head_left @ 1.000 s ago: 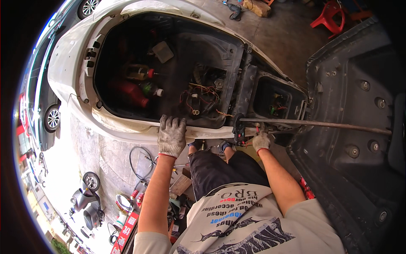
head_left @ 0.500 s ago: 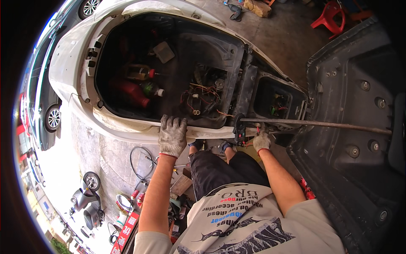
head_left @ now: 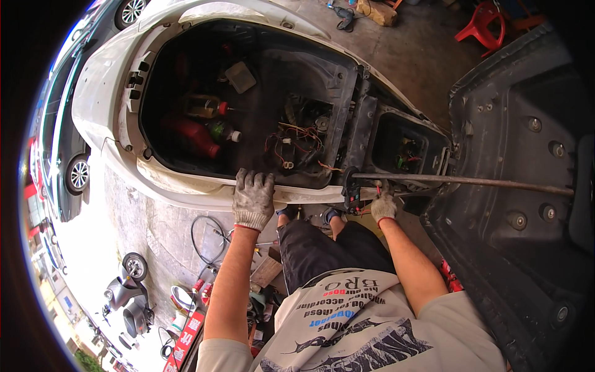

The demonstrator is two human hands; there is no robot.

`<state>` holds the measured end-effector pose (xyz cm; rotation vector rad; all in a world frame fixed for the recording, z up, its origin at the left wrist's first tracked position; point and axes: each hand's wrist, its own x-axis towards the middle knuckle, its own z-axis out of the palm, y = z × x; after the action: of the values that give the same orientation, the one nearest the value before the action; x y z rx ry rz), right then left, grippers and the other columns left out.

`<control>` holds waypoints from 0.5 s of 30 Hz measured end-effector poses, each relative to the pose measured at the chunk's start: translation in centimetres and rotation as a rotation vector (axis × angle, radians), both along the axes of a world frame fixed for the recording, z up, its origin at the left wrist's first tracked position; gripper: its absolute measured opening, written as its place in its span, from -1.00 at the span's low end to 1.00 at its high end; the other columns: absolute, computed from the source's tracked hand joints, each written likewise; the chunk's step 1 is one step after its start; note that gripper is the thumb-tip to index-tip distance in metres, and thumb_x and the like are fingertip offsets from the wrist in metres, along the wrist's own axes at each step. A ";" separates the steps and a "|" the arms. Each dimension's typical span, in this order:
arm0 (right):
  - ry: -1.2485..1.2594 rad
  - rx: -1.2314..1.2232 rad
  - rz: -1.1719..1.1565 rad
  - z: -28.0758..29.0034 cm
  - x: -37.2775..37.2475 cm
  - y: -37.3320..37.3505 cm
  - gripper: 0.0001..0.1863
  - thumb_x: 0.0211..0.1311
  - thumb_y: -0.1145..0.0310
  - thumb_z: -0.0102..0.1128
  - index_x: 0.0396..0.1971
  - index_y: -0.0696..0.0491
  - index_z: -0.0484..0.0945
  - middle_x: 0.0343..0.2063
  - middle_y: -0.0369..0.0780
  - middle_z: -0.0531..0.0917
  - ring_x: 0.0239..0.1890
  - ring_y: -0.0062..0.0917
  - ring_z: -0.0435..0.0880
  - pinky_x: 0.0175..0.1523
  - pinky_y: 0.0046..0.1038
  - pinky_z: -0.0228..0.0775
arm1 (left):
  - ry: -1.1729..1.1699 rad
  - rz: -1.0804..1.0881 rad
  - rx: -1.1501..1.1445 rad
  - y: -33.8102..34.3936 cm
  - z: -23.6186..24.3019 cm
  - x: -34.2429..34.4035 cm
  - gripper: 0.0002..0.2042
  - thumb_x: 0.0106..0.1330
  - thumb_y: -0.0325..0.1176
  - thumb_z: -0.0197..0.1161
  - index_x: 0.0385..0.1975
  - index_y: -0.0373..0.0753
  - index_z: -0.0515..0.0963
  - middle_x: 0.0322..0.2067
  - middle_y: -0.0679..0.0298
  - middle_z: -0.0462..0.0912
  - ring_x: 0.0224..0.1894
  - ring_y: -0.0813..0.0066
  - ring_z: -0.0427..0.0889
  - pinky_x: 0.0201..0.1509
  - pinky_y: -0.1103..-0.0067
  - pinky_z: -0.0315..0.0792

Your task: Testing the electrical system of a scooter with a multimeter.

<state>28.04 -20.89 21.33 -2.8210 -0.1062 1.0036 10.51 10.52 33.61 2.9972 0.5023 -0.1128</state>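
Observation:
My left hand [head_left: 253,198], in a grey-stained work glove, has its fingers curled over the near rim of the scooter body [head_left: 180,186], beside the deep black storage well [head_left: 273,56]. Farther right, my gloved right hand [head_left: 383,204] is closed at the outer edge, just under a long metal rod [head_left: 483,181]. A small red piece [head_left: 378,188] shows at its fingertips; what the fingers hold is mostly hidden. Left of that hand hangs a small black part with red spots [head_left: 352,197]. Bare coloured wires [head_left: 304,133] and a connector lie exposed in the well's floor opening.
Bottles [head_left: 204,106] and a pale box [head_left: 240,77] lie inside the well. The raised black seat underside [head_left: 496,136] fills the right. Beyond the scooter are a red chair [head_left: 483,28] and a power drill [head_left: 343,17]. A black cable [head_left: 207,239] and tools lie on the floor.

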 end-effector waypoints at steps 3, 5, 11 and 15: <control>-0.017 0.002 0.016 -0.5 0.0 -0.2 -0.28 0.24 0.36 0.04 0.38 -0.11 -0.01 0.38 -0.09 0.06 0.26 -0.09 0.36 0.18 -0.11 0.36 | -0.003 -0.001 0.003 0.0 0.0 0.0 -0.62 0.03 -0.32 0.29 -0.10 -0.17 0.49 -0.15 0.12 0.55 0.06 0.13 0.45 0.33 0.16 0.12; -0.028 -0.003 0.020 -0.7 -0.1 -0.4 -0.28 0.24 0.34 0.04 0.39 -0.12 -0.02 0.38 -0.09 0.05 0.26 -0.09 0.35 0.18 -0.11 0.36 | -0.007 -0.003 0.003 0.0 -0.1 0.1 -0.62 0.03 -0.32 0.29 -0.09 -0.16 0.49 -0.15 0.12 0.55 0.06 0.13 0.45 0.33 0.16 0.12; -0.025 0.025 0.021 -0.7 -0.1 -0.4 -0.24 0.24 0.31 0.04 0.40 -0.15 -0.08 0.39 -0.09 0.04 0.25 -0.08 0.37 0.17 -0.10 0.36 | -0.010 0.000 0.000 0.0 0.0 0.0 -0.62 0.03 -0.32 0.29 -0.09 -0.17 0.49 -0.14 0.12 0.55 0.06 0.12 0.44 0.33 0.15 0.12; 0.023 -0.023 0.016 -0.6 0.0 -0.3 -0.23 0.24 0.31 0.04 0.41 -0.15 -0.10 0.39 -0.09 0.04 0.22 -0.06 0.40 0.16 -0.09 0.36 | -0.013 0.001 0.000 -0.1 0.0 0.0 -0.62 0.03 -0.32 0.29 -0.09 -0.18 0.49 -0.14 0.11 0.55 0.05 0.11 0.45 0.33 0.14 0.13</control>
<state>28.08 -21.14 20.71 -2.8329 -0.1153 1.0466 10.54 10.46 33.66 2.9956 0.5027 -0.0925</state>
